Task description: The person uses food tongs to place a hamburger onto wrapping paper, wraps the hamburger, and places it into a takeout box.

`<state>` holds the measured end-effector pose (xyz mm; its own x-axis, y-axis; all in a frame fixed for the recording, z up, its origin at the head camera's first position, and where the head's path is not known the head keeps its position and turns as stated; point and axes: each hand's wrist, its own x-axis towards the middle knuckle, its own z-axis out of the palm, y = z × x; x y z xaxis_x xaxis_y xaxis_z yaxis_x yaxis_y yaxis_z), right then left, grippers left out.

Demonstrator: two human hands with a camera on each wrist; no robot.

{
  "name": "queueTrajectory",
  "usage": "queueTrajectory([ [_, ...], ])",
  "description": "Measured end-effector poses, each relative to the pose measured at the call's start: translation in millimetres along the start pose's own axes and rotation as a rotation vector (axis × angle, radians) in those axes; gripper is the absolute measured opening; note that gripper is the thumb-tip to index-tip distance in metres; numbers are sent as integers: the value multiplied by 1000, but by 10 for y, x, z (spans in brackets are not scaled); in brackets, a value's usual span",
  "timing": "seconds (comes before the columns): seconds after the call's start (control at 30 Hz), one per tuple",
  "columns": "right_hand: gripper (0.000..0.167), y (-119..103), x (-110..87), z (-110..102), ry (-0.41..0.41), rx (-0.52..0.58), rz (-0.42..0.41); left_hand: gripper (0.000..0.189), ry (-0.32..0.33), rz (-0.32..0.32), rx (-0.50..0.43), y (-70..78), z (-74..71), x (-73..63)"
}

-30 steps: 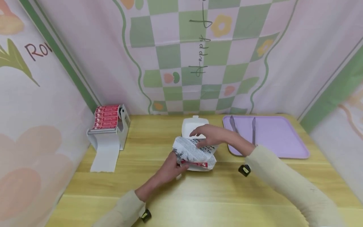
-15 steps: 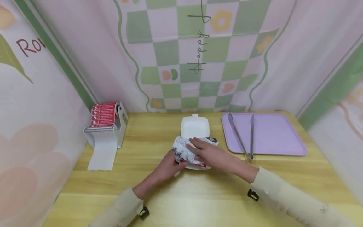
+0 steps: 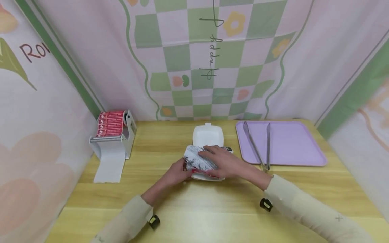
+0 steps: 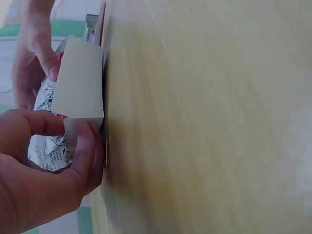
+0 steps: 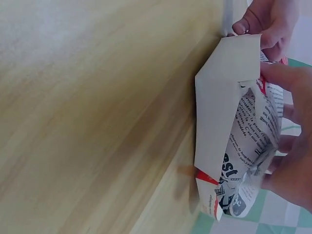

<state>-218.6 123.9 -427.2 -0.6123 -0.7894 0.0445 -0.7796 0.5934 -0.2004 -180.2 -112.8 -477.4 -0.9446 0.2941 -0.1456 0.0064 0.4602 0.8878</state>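
Observation:
A white cardboard box (image 3: 209,177) stands on the table, its lid (image 3: 208,135) raised at the back. In it sits a bundle (image 3: 194,157) wrapped in newspaper-print paper; what is inside the paper is hidden. My left hand (image 3: 176,172) pinches the box's front left corner between thumb and fingers, seen closely in the left wrist view. Across the top of the bundle my right hand (image 3: 227,163) presses with spread fingers, its thumb at the front edge. A red label strip (image 4: 61,116) shows between paper and box. The right wrist view shows loose paper folds (image 5: 248,131) bulging over the box wall.
To the right, metal tongs (image 3: 268,141) lie on a lilac tray (image 3: 294,145). A dispenser (image 3: 130,138) with a roll of red labels (image 3: 110,123) stands at the back left, its white backing strip (image 3: 109,165) hanging forward. Behind the wooden table (image 3: 194,216) hangs a printed curtain (image 3: 176,55).
My right hand has come down onto the paper bundle and moved slightly toward the left, uncovering the tongs from view. My left hand keeps its hold at the box corner.

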Motion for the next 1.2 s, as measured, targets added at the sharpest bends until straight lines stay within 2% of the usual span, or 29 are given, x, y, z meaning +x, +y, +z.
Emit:
queueTrajectory([
  [0.13, 65, -14, -23, 13, -8, -107, -57, 60, -7, -27, -62, 23, 13, -11],
  [0.27, 64, -25, -72, 95, 2, -241, -141, 59, -3, -24, -40, 8, 8, -20],
  [0.43, 65, -35, -120, 194, 23, -258, -142, 66, 2, -5, -2, -18, -74, -10],
  [0.5, 65, -31, -127, 208, 28, -253, -141, 73, 35, 25, 18, 12, -123, -15],
  [0.6, 66, -6, -130, 224, 30, -254, -151, 72, 116, 143, 171, 105, -168, -24],
  [0.7, 71, 13, -142, 176, -8, -169, -143, 60, 163, 291, 435, 250, -140, -12],
  [0.77, 73, 40, -135, 105, -42, -32, -105, 56, 131, 370, 594, 334, -95, 29],
  [0.83, 72, 78, -126, -7, -58, 142, -35, 60, 81, 409, 709, 409, -46, 59],
  [0.93, 68, 244, -78, -159, 23, 359, 96, 67, 28, 420, 836, 479, 7, 84],
  [1.0, 59, 407, -7, -257, 118, 397, 172, 64, 9, 429, 897, 513, 29, 105],
  [1.07, 50, 605, 104, -312, 187, 397, 245, 58, -24, 476, 965, 531, 53, 134],
  [1.13, 50, 792, 233, -340, 196, 361, 314, 53, -60, 547, 1022, 542, 83, 161],
  [1.2, 57, 952, 354, -323, 143, 364, 371, 49, -90, 607, 1052, 541, 118, 175],
])
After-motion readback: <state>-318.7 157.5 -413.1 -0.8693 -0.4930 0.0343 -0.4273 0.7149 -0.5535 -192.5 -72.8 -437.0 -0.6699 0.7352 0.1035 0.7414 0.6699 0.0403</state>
